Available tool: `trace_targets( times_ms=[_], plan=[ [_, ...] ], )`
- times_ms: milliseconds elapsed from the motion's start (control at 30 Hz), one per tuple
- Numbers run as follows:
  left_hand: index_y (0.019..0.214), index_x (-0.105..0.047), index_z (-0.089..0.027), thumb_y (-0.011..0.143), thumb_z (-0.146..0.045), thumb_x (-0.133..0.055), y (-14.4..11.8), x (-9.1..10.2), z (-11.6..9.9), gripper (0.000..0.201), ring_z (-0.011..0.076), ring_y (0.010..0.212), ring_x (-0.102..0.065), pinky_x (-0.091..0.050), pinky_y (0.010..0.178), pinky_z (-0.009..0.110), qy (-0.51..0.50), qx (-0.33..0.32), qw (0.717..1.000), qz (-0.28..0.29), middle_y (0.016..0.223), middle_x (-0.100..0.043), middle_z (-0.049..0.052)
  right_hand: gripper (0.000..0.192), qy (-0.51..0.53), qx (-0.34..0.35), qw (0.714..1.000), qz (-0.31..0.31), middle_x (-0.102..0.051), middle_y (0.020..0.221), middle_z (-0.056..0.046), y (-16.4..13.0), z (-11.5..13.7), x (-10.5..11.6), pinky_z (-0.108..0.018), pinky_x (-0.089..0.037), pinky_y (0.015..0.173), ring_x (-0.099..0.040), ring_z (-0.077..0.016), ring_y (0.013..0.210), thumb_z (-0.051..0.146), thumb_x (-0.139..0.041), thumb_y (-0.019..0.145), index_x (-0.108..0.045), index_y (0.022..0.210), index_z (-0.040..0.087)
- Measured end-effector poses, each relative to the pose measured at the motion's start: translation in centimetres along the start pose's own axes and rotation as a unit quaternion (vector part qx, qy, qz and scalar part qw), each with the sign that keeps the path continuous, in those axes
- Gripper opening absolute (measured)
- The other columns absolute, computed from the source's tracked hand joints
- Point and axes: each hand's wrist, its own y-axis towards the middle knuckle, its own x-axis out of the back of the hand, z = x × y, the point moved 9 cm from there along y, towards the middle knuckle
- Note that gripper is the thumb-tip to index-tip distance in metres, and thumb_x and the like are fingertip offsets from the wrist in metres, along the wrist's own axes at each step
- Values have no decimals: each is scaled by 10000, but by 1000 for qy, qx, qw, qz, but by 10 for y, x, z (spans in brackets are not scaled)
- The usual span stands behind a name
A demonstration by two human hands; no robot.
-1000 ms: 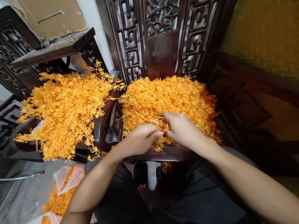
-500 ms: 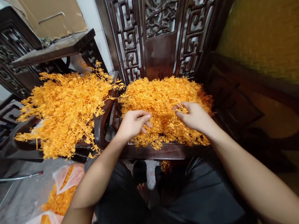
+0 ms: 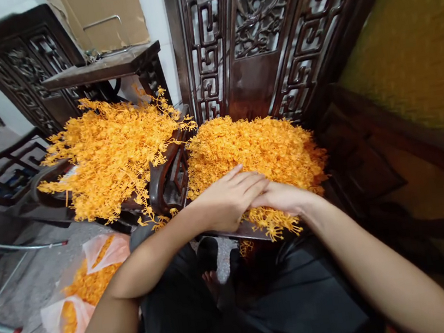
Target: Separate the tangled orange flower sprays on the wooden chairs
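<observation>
My left hand [image 3: 230, 198] reaches across the front of an orange heap [image 3: 251, 140], its fingers stretched out over the fingers of my right hand [image 3: 282, 196]. The heap is a tangle of small branching plastic-like pieces on a dark wooden chair seat. My right hand's fingers are hidden under the left, so what they hold does not show. Just below my right hand, a loose cluster of orange pieces [image 3: 275, 224] hangs over the seat's front edge.
A second orange heap [image 3: 113, 154] fills the neighbouring seat, beyond a curved armrest [image 3: 161, 189]. An open plastic bag [image 3: 103, 249] of orange pieces stands on the floor. The carved chair back [image 3: 257, 81] rises behind. Metal legs [image 3: 0, 327] lie at far left.
My left hand has moved right and now lies over my right hand's fingers. My right hand, earlier pinching a small orange piece, has come lower. The view has shifted slightly left.
</observation>
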Motion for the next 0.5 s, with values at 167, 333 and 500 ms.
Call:
trace_targets(
  times_ms=[167, 333, 500],
  plan=[
    [1520, -364, 22, 939, -176, -472, -5, -12, -2, 623, 329, 1358, -522, -389, 1162, 509, 110, 85, 989, -49, 1460, -539, 258, 374, -25, -106, 993, 50, -755, 958, -68, -13, -3, -4, -385, -568, 904, -697, -248, 972, 161, -648, 675, -691, 1046, 165],
    [1155, -662, -60, 948, -228, -483, -11, -63, 19, 322, 247, 765, -679, -501, 655, 349, 45, 214, 975, 21, 805, -686, 128, 151, -346, -112, 907, 212, -706, 778, -67, -22, 8, -20, -303, -470, 610, -655, -221, 730, 214, -639, 763, -688, 891, 153],
    [753, -616, -146, 796, -170, -512, -21, -89, 39, 116, 168, 626, -576, -439, 567, 280, -350, 295, 880, 125, 651, -606, 63, 123, -595, 5, 792, 139, -723, 837, -82, -10, 34, -6, -294, -318, 567, -648, -226, 727, 276, -652, 856, -703, 935, 197]
  ],
)
